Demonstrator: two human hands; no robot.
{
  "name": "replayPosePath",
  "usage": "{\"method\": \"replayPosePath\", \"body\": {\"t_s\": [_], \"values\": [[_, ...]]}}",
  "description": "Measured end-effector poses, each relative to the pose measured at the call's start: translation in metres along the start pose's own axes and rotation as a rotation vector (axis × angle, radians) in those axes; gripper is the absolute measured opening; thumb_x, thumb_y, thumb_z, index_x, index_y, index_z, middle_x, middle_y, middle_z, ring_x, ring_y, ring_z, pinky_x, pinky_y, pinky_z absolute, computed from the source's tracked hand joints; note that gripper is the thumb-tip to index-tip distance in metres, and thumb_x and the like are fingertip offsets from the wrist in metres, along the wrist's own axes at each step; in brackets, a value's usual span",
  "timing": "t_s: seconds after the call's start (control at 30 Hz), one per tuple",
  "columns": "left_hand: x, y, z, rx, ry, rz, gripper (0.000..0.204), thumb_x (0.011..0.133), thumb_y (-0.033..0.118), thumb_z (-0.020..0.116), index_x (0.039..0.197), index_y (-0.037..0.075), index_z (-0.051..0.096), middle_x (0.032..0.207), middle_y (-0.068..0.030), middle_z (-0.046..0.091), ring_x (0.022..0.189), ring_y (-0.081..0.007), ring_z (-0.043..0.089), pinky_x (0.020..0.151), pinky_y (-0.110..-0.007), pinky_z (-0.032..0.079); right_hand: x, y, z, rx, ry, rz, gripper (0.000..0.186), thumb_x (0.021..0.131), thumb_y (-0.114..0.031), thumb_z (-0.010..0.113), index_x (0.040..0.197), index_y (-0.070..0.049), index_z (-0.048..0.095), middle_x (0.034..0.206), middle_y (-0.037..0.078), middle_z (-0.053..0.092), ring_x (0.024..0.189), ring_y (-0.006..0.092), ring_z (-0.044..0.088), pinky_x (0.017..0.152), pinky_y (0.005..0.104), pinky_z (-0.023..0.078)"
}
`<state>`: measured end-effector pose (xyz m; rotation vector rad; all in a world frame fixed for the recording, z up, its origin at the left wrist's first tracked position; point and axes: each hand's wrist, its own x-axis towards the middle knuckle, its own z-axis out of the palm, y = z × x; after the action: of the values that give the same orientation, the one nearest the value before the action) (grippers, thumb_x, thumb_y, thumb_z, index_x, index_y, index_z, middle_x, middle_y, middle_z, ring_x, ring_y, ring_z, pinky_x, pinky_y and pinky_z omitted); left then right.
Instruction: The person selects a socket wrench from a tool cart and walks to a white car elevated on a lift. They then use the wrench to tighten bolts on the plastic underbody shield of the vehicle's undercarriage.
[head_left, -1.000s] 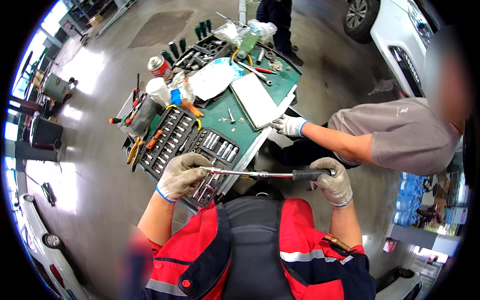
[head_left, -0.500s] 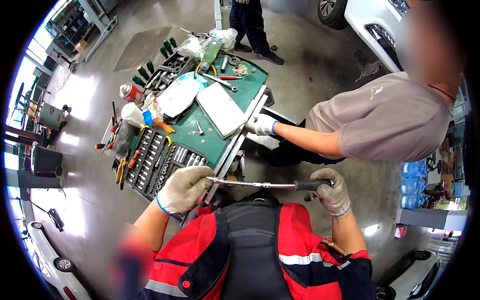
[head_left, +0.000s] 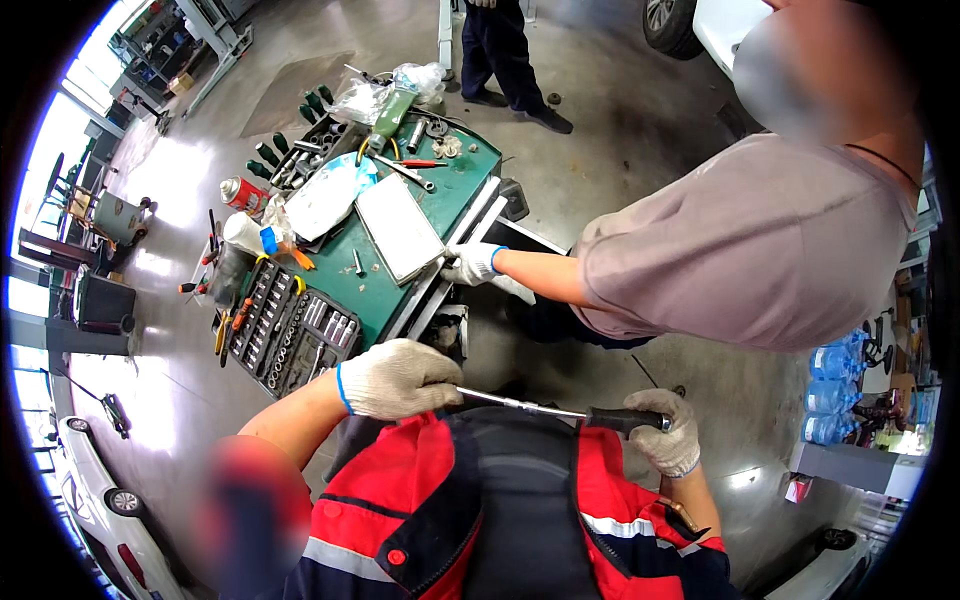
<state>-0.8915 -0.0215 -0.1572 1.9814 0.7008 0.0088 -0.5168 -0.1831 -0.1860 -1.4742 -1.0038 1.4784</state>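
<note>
My gloved left hand (head_left: 398,378) is closed around the far left end of a long chrome tool (head_left: 530,407), which lies crosswise in front of my chest. My gloved right hand (head_left: 662,428) grips its black handle (head_left: 607,420). Above my left hand, an open socket case (head_left: 290,320) lies on the near corner of a green-topped work cart (head_left: 360,300). A loose bolt or socket (head_left: 357,261) sits beside the case.
A co-worker (head_left: 730,240) at my right rests a gloved hand (head_left: 470,263) at the cart's edge by a white flat item (head_left: 398,225). Another person (head_left: 495,50) stands beyond. Bottles, screwdrivers and tools crowd the cart. A white car (head_left: 715,30) is at top right, water jugs (head_left: 830,390) at right.
Both my hands and the tool have moved down toward my chest, the left hand now more level. The co-worker leans farther forward, and the cart appears farther left in view.
</note>
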Motion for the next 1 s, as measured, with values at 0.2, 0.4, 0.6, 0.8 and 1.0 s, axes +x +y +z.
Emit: {"method": "replayPosePath", "body": {"t_s": [0.2, 0.4, 0.6, 0.8, 1.0], "values": [[0.026, 0.013, -0.019, 0.172, 0.142, 0.106, 0.027, 0.085, 0.028, 0.071, 0.096, 0.004, 0.07, 0.079, -0.0182, 0.064, 0.077, -0.0355, 0.065, 0.068, -0.042, 0.051, 0.001, 0.006, -0.008, 0.25, 0.136, -0.083, 0.053, 0.069, -0.021, 0.087, 0.108, 0.005, 0.063, 0.09, 0.009, 0.069, 0.072, 0.0139, 0.065, 0.066, 0.0261, 0.053], [0.04, 0.008, -0.033, 0.152, 0.1, 0.119, 0.033, 0.085, 0.038, 0.071, 0.085, 0.005, 0.069, 0.075, -0.0167, 0.064, 0.07, -0.0334, 0.065, 0.063, -0.042, 0.05, -0.001, -0.014, -0.004, 0.101, 0.174, -0.094, 0.053, 0.067, -0.027, 0.088, 0.103, 0.006, 0.066, 0.09, 0.009, 0.069, 0.074, 0.016, 0.066, 0.068, 0.0282, 0.054], [0.052, 0.0, -0.051, 0.046, -0.249, -0.034, 0.029, 0.083, 0.033, 0.074, 0.092, 0.005, 0.072, 0.078, -0.0151, 0.068, 0.077, -0.0274, 0.068, 0.067, -0.039, 0.052, 0.005, -0.033, -0.004, -0.464, 0.166, -0.522, 0.047, 0.055, -0.021, 0.089, 0.09, 0.003, 0.069, 0.079, 0.01, 0.067, 0.064, 0.0215, 0.064, 0.063, 0.0325, 0.051], [0.063, -0.013, -0.054, -0.167, -0.461, -0.075, 0.031, 0.085, 0.03, 0.073, 0.091, 0.0, 0.07, 0.07, -0.0076, 0.064, 0.066, -0.0167, 0.058, 0.061, -0.035, 0.046, 0.029, -0.081, 0.014, -0.555, -0.145, -0.776, 0.044, 0.053, -0.019, 0.089, 0.086, 0.001, 0.067, 0.06, 0.012, 0.054, 0.054, 0.0272, 0.054, 0.052, 0.0377, 0.04], [0.085, -0.023, -0.061, -0.349, -0.232, 0.151, 0.035, 0.087, 0.031, 0.061, 0.106, 0.004, 0.071, 0.082, -0.0086, 0.07, 0.076, -0.0187, 0.066, 0.07, -0.031, 0.052, 0.02, -0.012, 0.006, -0.061, 0.288, -0.154, 0.036, 0.065, -0.012, 0.077, 0.095, 0.003, 0.065, 0.073, 0.006, 0.063, 0.065, 0.0162, 0.061, 0.063, 0.0307, 0.053]]}}
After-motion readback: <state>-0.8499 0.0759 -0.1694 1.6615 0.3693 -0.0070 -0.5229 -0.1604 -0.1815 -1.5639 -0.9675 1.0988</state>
